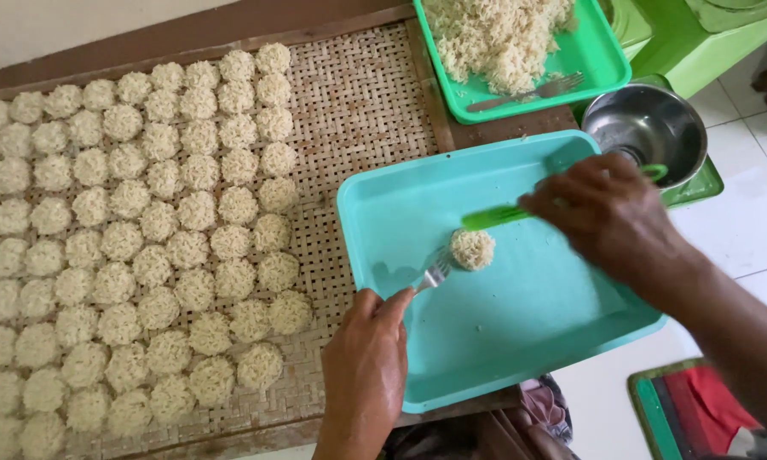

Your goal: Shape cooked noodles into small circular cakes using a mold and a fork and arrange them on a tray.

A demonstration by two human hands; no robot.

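Nearby, rows of noodle nests (158,230) covered the woven mat (358,102) left of both hands' fingers. Left hand (366,366) pinched a metal fork (435,271), right hand (609,213) gripped a green utensil (494,217), both touching a noodle clump (472,249) in the teal tray (503,341).

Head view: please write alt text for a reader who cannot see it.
Over a turquoise plastic tray, the left hand holds a metal fork and the right hand a green plastic utensil against a small round noodle nest. Rows of similar nests fill a woven bamboo tray to the left.
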